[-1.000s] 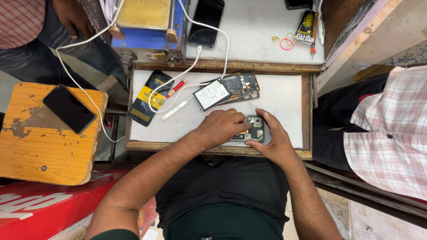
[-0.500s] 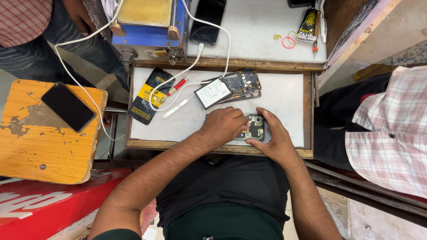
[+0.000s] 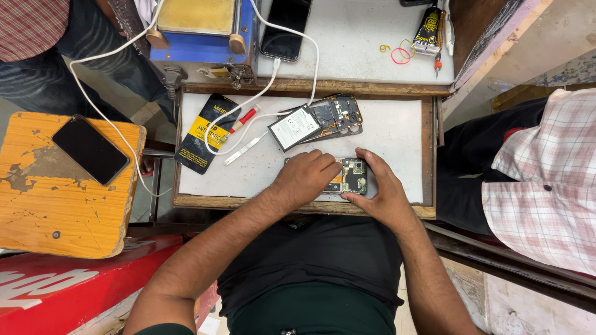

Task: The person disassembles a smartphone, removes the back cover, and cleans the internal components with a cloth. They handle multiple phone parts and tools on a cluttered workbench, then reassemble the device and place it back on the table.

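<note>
While both hands crowd opened phone (image 3: 352, 177) at tray's (image 3: 397, 133) near edge, left hand (image 3: 305, 177) curls over it, right hand (image 3: 382, 192) pinches its end (tool not visible). Risk: slip gouges exposed board; part could slide off.

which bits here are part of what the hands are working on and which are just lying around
In hand:
left hand
right hand
opened phone

Lying about:
second opened phone
black packet
white cable
black phone on orange stool
</note>
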### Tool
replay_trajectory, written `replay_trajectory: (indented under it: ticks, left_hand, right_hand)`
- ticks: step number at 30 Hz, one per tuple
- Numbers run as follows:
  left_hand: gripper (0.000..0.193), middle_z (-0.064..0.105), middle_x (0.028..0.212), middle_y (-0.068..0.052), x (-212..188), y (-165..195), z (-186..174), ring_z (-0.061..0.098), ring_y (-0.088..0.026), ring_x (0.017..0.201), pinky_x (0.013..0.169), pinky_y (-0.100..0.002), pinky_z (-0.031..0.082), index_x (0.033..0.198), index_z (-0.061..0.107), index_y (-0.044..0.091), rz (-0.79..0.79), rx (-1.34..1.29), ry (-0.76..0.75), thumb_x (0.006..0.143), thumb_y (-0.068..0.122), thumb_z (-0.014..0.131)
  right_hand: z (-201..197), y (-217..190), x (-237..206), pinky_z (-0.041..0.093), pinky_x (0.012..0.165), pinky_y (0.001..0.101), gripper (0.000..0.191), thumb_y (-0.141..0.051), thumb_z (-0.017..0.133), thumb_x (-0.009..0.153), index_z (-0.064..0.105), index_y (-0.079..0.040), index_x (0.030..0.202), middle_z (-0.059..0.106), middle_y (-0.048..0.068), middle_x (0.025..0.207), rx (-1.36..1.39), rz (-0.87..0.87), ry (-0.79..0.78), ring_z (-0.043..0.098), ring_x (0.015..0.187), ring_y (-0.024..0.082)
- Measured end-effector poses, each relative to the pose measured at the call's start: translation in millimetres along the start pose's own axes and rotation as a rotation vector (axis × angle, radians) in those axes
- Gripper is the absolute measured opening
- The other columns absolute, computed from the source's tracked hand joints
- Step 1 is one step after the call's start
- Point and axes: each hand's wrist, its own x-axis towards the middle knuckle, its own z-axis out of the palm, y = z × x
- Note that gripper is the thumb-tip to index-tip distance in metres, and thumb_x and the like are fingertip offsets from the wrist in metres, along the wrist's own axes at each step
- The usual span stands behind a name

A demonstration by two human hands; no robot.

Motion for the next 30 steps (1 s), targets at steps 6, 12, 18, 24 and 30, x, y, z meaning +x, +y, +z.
replay_trajectory:
  ticks: [6, 12, 18, 24, 30]
  left_hand:
    - [0.021, 0.064, 0.098, -0.001, 3.3, -4.2, -2.5, 0.065, -0.019, 0.090, 0.068, -0.034, 0.057, 0.103, 0.070, 0.009, -0.023, -0.016, -0.080, 0.082, 0.011, 0.071]
    - [0.019, 0.063, 0.094, 0.000, 6.9, -2.3, -1.2, 0.065, -0.019, 0.090, 0.068, -0.035, 0.056, 0.103, 0.072, 0.014, -0.013, -0.024, -0.069, 0.084, 0.014, 0.069]
    - [0.024, 0.063, 0.093, -0.001, 7.9, -2.4, -1.6, 0.065, -0.020, 0.087, 0.063, -0.035, 0.055, 0.106, 0.073, 0.015, 0.015, -0.042, -0.071, 0.082, 0.015, 0.070]
    - [0.023, 0.065, 0.095, -0.001, 7.6, -8.1, -9.8, 0.066, -0.022, 0.090, 0.069, -0.038, 0.056, 0.103, 0.070, 0.013, 0.000, -0.089, -0.048, 0.081, 0.007, 0.068]
    - [0.015, 0.070, 0.105, -0.009, -23.3, -24.5, -37.3, 0.068, -0.021, 0.097, 0.084, -0.037, 0.056, 0.112, 0.065, 0.008, -0.426, -0.567, 0.056, 0.098, 0.004, 0.061]
  right_hand:
    - [0.0, -0.7, 1.4, 0.051, 0.112, 0.0456, 0.110, -0.024, 0.093, 0.069, 0.027, -0.017, 0.157, 0.052, 0.019, 0.150, -0.014, -0.006, -0.001, 0.054, 0.139, 0.036]
    - [-1.1, -2.8, 1.7, 0.050, 0.112, 0.0460, 0.110, -0.023, 0.094, 0.068, 0.028, -0.016, 0.156, 0.053, 0.019, 0.150, -0.009, -0.011, 0.012, 0.054, 0.138, 0.036]
    - [-1.3, -3.5, 1.2, 0.050, 0.113, 0.0457, 0.107, -0.020, 0.094, 0.069, 0.031, -0.015, 0.156, 0.053, 0.019, 0.150, 0.000, -0.013, 0.021, 0.055, 0.139, 0.037]
    - [-1.6, -3.2, 2.9, 0.049, 0.114, 0.0451, 0.106, -0.018, 0.094, 0.070, 0.032, -0.013, 0.156, 0.053, 0.020, 0.150, 0.015, -0.030, 0.036, 0.055, 0.139, 0.037]
    - [0.4, -5.4, -0.5, 0.050, 0.112, 0.0459, 0.109, -0.020, 0.094, 0.069, 0.029, -0.015, 0.156, 0.055, 0.020, 0.149, 0.012, 0.041, 0.018, 0.056, 0.138, 0.037]
